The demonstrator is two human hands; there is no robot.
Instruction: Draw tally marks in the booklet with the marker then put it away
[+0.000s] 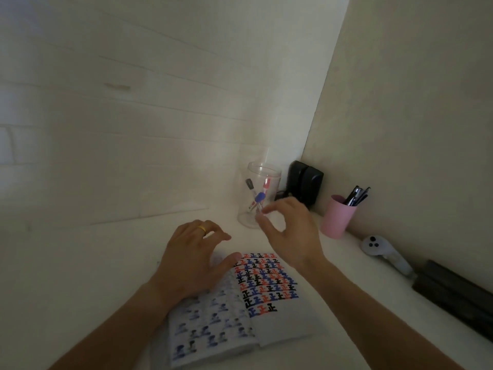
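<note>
On the white table, in the corner, a clear cup stands holding three markers: a black-capped, a red-capped and a blue-capped marker. Beside it are a black box, a pink cup with dark pens, a white controller and a dark block. The one booklet lies open, its right page full of coloured tally marks. The left hand rests flat on the left page, fingers spread, grasping nothing. The right hand is just before the clear cup, thumb and forefinger parted, empty.
</note>
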